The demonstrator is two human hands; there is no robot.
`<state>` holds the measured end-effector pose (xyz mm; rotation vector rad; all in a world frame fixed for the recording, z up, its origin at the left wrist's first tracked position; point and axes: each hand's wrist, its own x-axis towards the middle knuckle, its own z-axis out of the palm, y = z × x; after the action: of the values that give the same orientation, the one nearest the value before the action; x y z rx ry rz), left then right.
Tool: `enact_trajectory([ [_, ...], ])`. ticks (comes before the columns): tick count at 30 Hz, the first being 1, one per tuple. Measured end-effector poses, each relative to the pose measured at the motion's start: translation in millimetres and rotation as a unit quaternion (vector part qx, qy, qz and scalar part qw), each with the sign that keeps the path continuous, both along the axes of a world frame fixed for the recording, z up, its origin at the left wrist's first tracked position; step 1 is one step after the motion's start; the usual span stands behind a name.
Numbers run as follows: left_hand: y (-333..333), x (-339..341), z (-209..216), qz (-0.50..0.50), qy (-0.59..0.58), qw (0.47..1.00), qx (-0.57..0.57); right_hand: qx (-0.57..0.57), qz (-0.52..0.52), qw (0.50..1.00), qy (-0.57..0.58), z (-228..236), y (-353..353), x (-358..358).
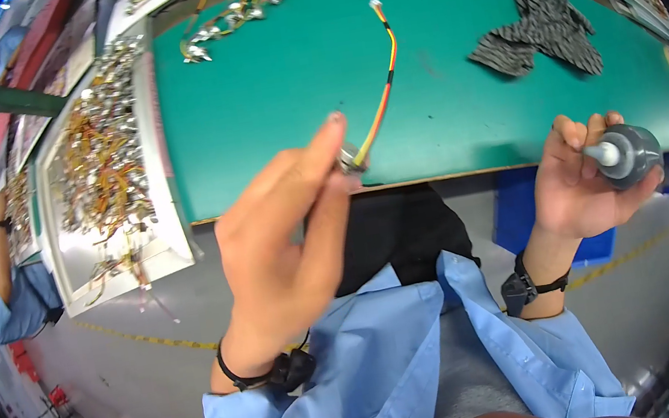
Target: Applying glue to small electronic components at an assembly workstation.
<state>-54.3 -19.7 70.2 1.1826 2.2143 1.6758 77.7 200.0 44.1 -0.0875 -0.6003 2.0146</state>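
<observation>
Over the near edge of the green tabletop point(267, 106), my left hand point(274, 235) pinches a small round metal part between thumb and fingers. From this metal part point(350, 159) a red, yellow and black wire lead point(393, 66) runs away across the mat to a small white connector point(375, 3). My right hand point(562, 197) is closed round a dark squeeze bottle point(636, 155), whose pale nozzle points left. The bottle is tilted on its side, and the two hands are well apart.
A white tray point(182, 232) heaped with wired metal parts stands at left. Several similar parts point(237, 18) lie at the far left of the mat. A crumpled grey striped cloth point(537, 31) lies at far right. A blue crate point(516, 208) is below the table; another person point(14, 296) works at left.
</observation>
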Motion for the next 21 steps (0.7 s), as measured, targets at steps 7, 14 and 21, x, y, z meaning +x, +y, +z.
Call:
enact_trajectory([
  [7,2.1,-92.8,42.0,0.073,0.119,0.981,-0.137,-0.229,0.165,0.938,0.201,-6.8,31.5,-12.9],
  [14,47.2,-233.5,56.3,0.014,0.204,0.959,-0.196,-0.37,0.21,0.869,0.252,-2.7,22.3,-36.6],
  [21,86.9,-354.9,16.1,-0.041,0.314,0.912,-0.259,-0.417,0.232,0.849,0.226,-11.6,19.8,-54.7],
])
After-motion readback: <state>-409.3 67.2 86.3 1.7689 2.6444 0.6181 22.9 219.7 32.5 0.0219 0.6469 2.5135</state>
